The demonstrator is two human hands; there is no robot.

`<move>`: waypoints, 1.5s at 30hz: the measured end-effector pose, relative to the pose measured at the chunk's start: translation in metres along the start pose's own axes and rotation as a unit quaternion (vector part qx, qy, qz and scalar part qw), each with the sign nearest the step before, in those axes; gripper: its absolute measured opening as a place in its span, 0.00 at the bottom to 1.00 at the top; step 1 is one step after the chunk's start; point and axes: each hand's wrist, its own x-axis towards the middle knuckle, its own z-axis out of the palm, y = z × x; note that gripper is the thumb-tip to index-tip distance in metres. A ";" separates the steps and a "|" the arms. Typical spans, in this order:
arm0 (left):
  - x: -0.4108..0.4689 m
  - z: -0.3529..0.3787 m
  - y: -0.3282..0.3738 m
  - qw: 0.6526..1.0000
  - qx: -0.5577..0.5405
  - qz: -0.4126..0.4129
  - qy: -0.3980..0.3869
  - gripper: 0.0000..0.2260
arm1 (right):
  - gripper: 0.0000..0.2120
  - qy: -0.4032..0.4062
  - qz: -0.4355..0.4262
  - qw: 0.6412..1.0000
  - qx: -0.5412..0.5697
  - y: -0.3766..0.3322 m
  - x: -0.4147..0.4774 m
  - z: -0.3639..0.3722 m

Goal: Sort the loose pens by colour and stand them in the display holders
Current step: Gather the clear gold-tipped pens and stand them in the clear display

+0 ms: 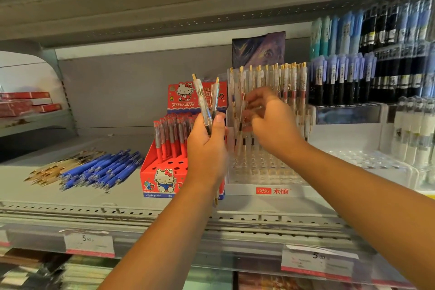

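My left hand (208, 146) grips two clear gold-topped pens (204, 99), upright, in front of the red Hello Kitty box (162, 176) that holds red pens (171, 136). My right hand (268, 120) reaches into the clear acrylic holder (263, 172), fingers pinched on a clear pen (242, 113) standing in it. The holder's back row is filled with clear gold-clip pens (270, 80). Loose blue pens (101, 169) and loose clear gold pens (54, 169) lie in piles on the shelf at left.
The grey shelf (117, 195) has a perforated front rail with price tags (89, 243). Racks of dark and blue pens (376, 66) fill the right side. White pens (414, 129) stand at far right. Red boxes (26, 103) lie at far left.
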 end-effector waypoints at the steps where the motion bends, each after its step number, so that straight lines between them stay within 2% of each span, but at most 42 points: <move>1: 0.000 0.000 -0.001 1.000 -0.003 0.001 -0.002 0.07 | 0.20 -0.014 -0.003 1.000 -0.011 0.001 -0.001 0.002; 7: 0.000 0.000 -0.001 0.999 -0.035 -0.010 -0.011 0.08 | 0.14 -0.066 -0.011 0.992 -0.111 0.009 -0.006 0.008; 11: -0.002 0.000 0.001 0.996 -0.071 -0.035 -0.031 0.08 | 0.13 -0.056 -0.007 0.991 -0.124 0.008 -0.006 0.006; 16: -0.004 0.000 0.002 0.995 -0.070 -0.040 -0.054 0.08 | 0.15 -0.090 -0.001 0.984 -0.153 0.005 -0.010 0.006; 20: -0.005 0.000 0.002 0.994 -0.060 -0.048 -0.078 0.08 | 0.10 -0.065 -0.033 0.986 -0.153 0.003 -0.012 0.000; 22: -0.006 0.000 0.002 0.992 -0.062 -0.050 -0.095 0.08 | 0.09 -0.045 -0.036 0.991 -0.117 -0.002 -0.013 -0.004; 24: -0.007 -0.001 0.002 0.991 -0.064 -0.050 -0.110 0.08 | 0.09 -0.037 -0.014 0.999 -0.004 -0.010 -0.013 -0.008; 26: -0.007 -0.001 0.002 0.990 -0.065 -0.049 -0.119 0.08 | 0.09 -0.051 0.032 0.988 0.143 -0.022 -0.012 -0.012; 28: -0.007 -0.001 0.001 0.989 -0.059 -0.045 -0.125 0.08 | 0.08 -0.055 0.057 0.976 0.204 -0.030 -0.012 -0.015; 30: -0.007 0.000 0.001 0.989 -0.053 -0.043 -0.135 0.08 | 0.06 -0.051 0.069 0.974 0.211 -0.035 -0.012 -0.016; 35: -0.008 0.000 0.001 0.983 -0.057 -0.047 -0.166 0.08 | 0.10 -0.026 0.093 0.976 0.196 -0.035 -0.012 -0.015; 41: -0.008 0.000 0.002 0.984 -0.056 -0.056 -0.159 0.08 | 0.06 0.000 0.096 0.974 0.207 -0.034 -0.011 -0.022; 45: -0.008 0.000 0.003 0.984 -0.075 -0.074 -0.147 0.07 | 0.08 0.048 0.096 0.951 0.291 -0.040 -0.002 -0.033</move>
